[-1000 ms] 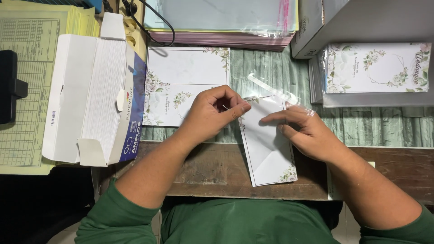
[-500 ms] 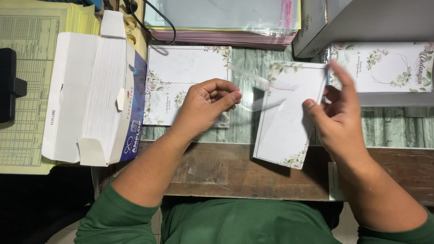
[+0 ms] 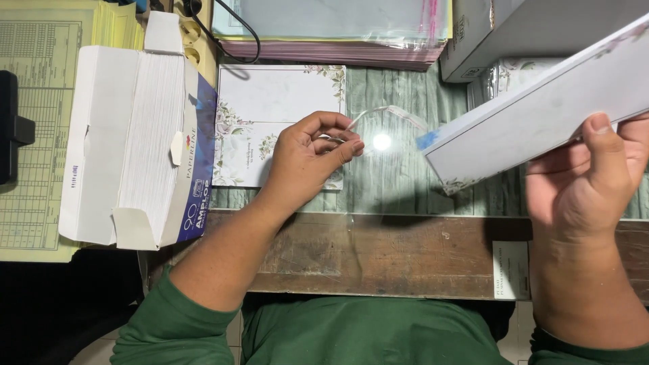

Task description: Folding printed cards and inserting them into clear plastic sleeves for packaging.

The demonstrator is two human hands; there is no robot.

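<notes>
Our left hand (image 3: 314,152) pinches a clear sleeve (image 3: 389,135) open between its fingers; our right hand (image 3: 588,179) grips a card (image 3: 541,122), tilted toward it.

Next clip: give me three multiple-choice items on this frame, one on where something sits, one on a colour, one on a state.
1. Where does the open box of envelopes lie?
A. beside the left hand, on its outer side
B. under the right hand
C. on the person's lap

2. What colour are the person's sleeves?
A. red
B. green
C. white

3. How is the white floral card?
A. flat on the desk
B. inside the box
C. lifted off the desk in the right hand's grip

Answers: 1 A, the box sits left of the left hand. 2 B, both cuffs are dark green. 3 C, the right hand holds it raised and tilted, thumb on its face.
</notes>
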